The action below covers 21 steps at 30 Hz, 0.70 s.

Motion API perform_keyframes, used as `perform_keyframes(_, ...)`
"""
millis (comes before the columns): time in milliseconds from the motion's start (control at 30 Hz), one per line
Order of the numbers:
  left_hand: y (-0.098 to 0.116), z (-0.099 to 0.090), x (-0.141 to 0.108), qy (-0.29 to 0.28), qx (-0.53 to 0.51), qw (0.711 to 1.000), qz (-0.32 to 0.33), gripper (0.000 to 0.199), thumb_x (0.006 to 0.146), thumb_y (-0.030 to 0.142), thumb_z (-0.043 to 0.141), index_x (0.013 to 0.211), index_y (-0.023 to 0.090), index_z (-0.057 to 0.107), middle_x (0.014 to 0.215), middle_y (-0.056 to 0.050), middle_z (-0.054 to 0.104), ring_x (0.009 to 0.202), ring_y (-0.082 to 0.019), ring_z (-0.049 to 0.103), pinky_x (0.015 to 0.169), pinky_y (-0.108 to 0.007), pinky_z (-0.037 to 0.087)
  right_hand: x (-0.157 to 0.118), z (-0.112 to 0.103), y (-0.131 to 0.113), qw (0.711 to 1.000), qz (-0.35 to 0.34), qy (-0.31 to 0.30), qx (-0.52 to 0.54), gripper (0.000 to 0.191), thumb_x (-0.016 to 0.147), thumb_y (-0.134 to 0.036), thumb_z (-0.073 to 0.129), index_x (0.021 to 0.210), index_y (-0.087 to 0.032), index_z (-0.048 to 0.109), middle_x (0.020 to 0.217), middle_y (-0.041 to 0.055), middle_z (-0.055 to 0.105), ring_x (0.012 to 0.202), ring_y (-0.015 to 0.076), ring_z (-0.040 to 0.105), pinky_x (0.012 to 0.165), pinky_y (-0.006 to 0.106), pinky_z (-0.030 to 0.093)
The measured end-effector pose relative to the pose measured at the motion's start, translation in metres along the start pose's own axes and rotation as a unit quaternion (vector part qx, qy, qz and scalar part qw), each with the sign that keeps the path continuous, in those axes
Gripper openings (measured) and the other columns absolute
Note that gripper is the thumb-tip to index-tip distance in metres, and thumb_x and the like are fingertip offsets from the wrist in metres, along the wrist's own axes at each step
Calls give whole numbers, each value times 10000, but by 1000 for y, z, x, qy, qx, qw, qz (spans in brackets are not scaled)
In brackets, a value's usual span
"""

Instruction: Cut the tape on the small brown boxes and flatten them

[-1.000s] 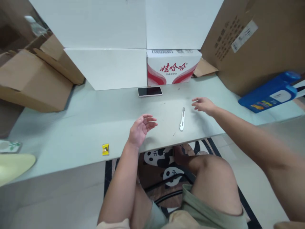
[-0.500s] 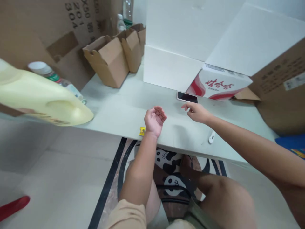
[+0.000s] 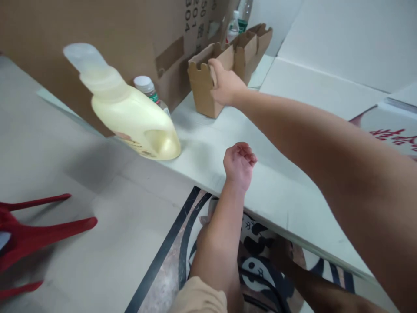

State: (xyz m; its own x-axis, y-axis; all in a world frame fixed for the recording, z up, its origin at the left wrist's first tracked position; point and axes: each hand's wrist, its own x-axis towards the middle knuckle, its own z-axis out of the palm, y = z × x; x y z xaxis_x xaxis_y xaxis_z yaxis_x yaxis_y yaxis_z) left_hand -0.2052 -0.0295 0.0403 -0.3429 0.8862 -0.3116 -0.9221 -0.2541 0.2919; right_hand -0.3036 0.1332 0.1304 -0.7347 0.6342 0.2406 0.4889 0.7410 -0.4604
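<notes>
My right hand (image 3: 227, 84) is at the nearest small cardboard box (image 3: 202, 90), its thumb over the top edge and its fingers against the side. That box stands open-topped at the front of a row, with further cardboard boxes (image 3: 243, 54) behind it. Palm up, my left hand (image 3: 240, 164) rests on the pale table (image 3: 208, 150) near its front edge, fingers loosely curled and holding nothing.
A large pale yellow bottle (image 3: 137, 115) stands left at the table edge, with a white-capped bottle (image 3: 146, 87) behind it. A big carton (image 3: 130, 39) rises at the back. Red legs (image 3: 55, 232) show on the floor at left.
The view has swung left. My right hand has gone from near the phone to the nearest cardboard box and taken hold of it. The phone and yellow packet are out of sight.
</notes>
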Motion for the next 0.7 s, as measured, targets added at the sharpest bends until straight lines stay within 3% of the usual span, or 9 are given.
perform_keyframes(67,6,-3,-1,-6,4,1000,10,163,826,313,468,758,198,561,677,-10,498,569,-115,462,660,-289,390,29,7,1,1000,19,10,16,682,707,-85,722,1333,-270,525,935,48,622,1064,334,649,1042,627,461)
perform_keyframes(167,13,-6,-4,-10,-4,1000,16,175,840,308,460,748,195,557,676,-9,483,567,-110,450,657,-286,379,52,13,27,998,32,29,36,353,667,-110,766,976,-207,626,858,39,589,1119,364,627,1037,679,435)
perform_keyframes(233,16,-6,-5,-6,-16,1000,11,180,845,293,445,745,191,555,671,-7,479,557,-106,439,643,-282,367,49,11,52,998,16,47,40,236,687,-179,782,740,-194,553,838,51,588,1174,361,597,1044,638,452)
perform_keyframes(300,17,-5,-6,-3,-26,1000,8,187,849,281,429,743,187,552,663,-5,477,547,-103,437,630,-275,358,28,0,70,998,20,54,21,335,704,-236,791,640,-203,464,861,80,613,1210,353,575,1038,560,479)
perform_keyframes(400,17,-7,-7,-3,-9,1000,30,180,857,285,429,758,189,544,663,1,479,551,-104,454,633,-269,366,-33,-30,76,994,78,51,-56,264,811,-317,710,698,-200,503,917,120,653,1199,323,587,1024,471,470)
perform_keyframes(533,15,-13,-8,55,90,980,171,134,880,282,482,776,205,520,674,19,474,585,-107,468,652,-254,370,-149,-79,69,983,119,62,-129,176,913,-361,545,922,-223,655,944,117,720,1049,311,673,958,477,475)
perform_keyframes(633,11,-16,-8,94,186,938,277,112,889,238,532,780,210,529,725,17,510,693,-113,519,733,-243,393,-246,-106,83,977,120,156,-78,311,939,-402,438,1098,-346,699,1101,109,740,1073,311,690,942,510,494)
perform_keyframes(700,3,-14,-8,62,241,919,307,49,885,234,565,850,214,594,864,-9,605,869,-134,583,838,-256,418,-307,-113,101,957,114,266,-27,383,932,-491,386,1137,-421,702,1186,132,713,1218,349,634,977,572,476)
